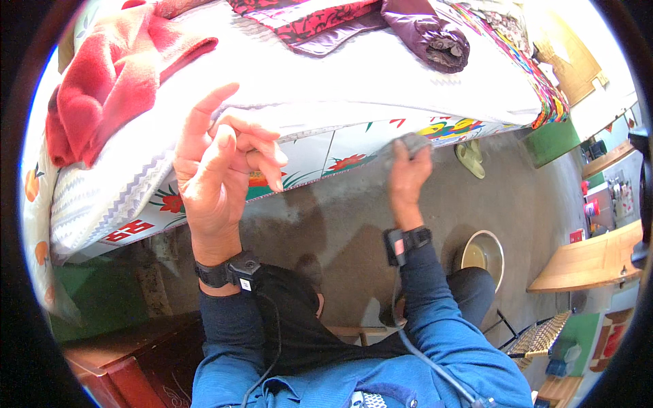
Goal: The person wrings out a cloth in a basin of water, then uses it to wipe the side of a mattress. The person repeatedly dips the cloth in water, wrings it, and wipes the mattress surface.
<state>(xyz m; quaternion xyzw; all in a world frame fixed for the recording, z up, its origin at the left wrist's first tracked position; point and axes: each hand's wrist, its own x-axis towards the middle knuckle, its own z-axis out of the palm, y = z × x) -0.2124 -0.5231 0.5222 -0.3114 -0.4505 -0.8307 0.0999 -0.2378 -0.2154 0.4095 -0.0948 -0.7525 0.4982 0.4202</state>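
Observation:
My left hand (224, 158) is raised in front of the bed's white patterned cover, fingers apart and partly curled, holding nothing. At the lower edge of the bed side, my right hand (409, 176) grips a crumpled grey cloth (410, 145), which looks blurred. Behind both hands runs a white side panel (306, 153) printed with red flowers and green leaves. The white bed cover (326, 81) lies above it. A red fleece cloth or garment (109, 86) rests on the bed at the left, and a purple padded garment (433, 35) lies at the top.
A basin (482, 260) holding liquid stands on the floor beside my right knee. Pale green slippers (470, 159) lie near the bed's foot. A woven-seat chair (543, 336) is at the lower right, below a wooden table or cabinet edge (586, 260). Dark red wooden furniture (132, 382) stands lower left.

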